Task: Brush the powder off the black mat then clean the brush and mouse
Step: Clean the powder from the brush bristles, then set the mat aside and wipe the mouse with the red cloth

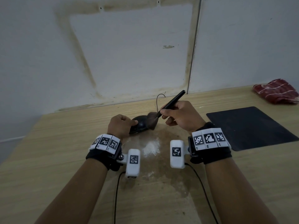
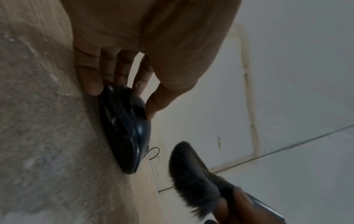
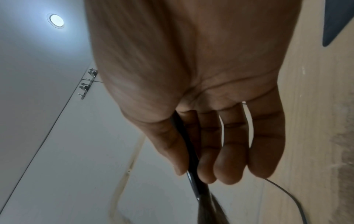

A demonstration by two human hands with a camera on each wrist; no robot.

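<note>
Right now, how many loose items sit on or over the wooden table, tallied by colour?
Black: 3, the rounded black computer mouse, the black-handled soft-bristle brush and the flat black rectangular mat
Red: 1, the crumpled red cloth with white stripes
White: 1, the spilled white powder patch
Total: 5

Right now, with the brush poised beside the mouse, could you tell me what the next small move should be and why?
Probably a short stroke of the brush across the top of the mouse. The left hand holds the mouse on the table, white specks show along its seam in the left wrist view, and the right hand has the bristles at its far end.
</note>
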